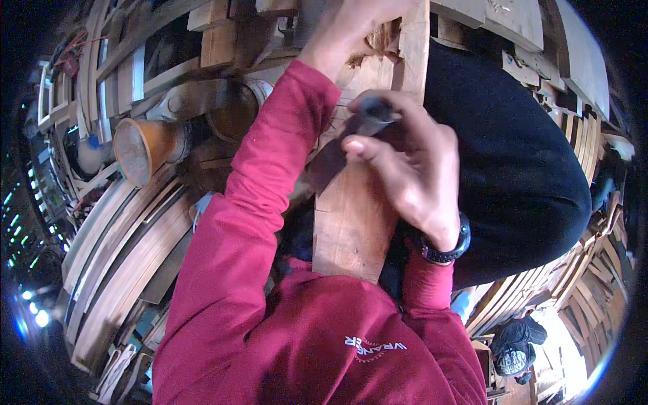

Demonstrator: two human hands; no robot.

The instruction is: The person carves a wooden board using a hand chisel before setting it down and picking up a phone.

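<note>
A long, pale wooden board (358, 226) runs from close to my body toward the upper edge, with a rough, splintered hollow (383, 39) cut into its far part. Over its middle is my right hand (422, 162), its fingers closed around a dark tool (374, 113). The tool shows a round end and a flat, blade-like part slanting to the lower left; motion blur hides its exact kind. My left hand (354, 27) reaches to the board's far part beside the hollow. Its fingers are blurred and partly cut off by the upper edge.
My dark-trousered leg (499, 169) lies right of the board. An orange-tan bucket-like container (143, 152) lies tilted at the left, above stacked curved planks (128, 250). Wooden blocks (219, 40) are at the upper left. Another person (516, 347) is at the lower right.
</note>
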